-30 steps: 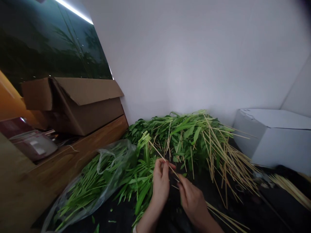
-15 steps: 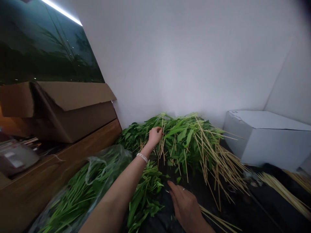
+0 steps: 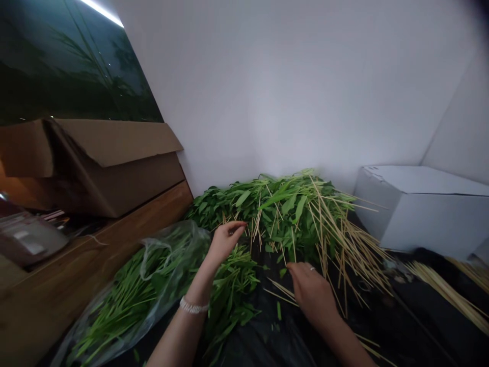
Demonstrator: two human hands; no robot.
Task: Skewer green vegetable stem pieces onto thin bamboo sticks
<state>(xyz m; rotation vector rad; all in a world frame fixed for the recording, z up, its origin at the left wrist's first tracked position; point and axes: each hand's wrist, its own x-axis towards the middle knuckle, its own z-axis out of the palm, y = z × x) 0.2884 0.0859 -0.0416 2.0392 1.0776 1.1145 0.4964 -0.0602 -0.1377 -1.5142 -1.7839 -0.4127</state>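
Observation:
My left hand (image 3: pixel 225 243) is raised over the front of a pile of green leaves (image 3: pixel 244 196), thumb and forefinger pinched; anything between them is too small to make out. A white beaded bracelet circles that wrist. My right hand (image 3: pixel 313 291), with a ring, has its fingers closed at the lower end of a thin wooden stick (image 3: pixel 283 253) hanging from the leaf pile. Many similar sticks (image 3: pixel 361 244) fan out of the pile on the right. Some loose sticks (image 3: pixel 280 291) lie under my right hand on a black sheet (image 3: pixel 263 331).
A clear plastic bag (image 3: pixel 153 275) of long leaves lies at left, beside a smaller heap of leaves (image 3: pixel 233 290). An open cardboard box (image 3: pixel 130 183) stands on a wooden ledge (image 3: pixel 160 210). At right are a white box (image 3: pixel 431 214) and a stick bundle (image 3: pixel 446 293).
My left hand has drawn back from the leaf pile, towards me and left. My right hand has moved forward and right to the hanging sticks, uncovering the loose sticks' ends.

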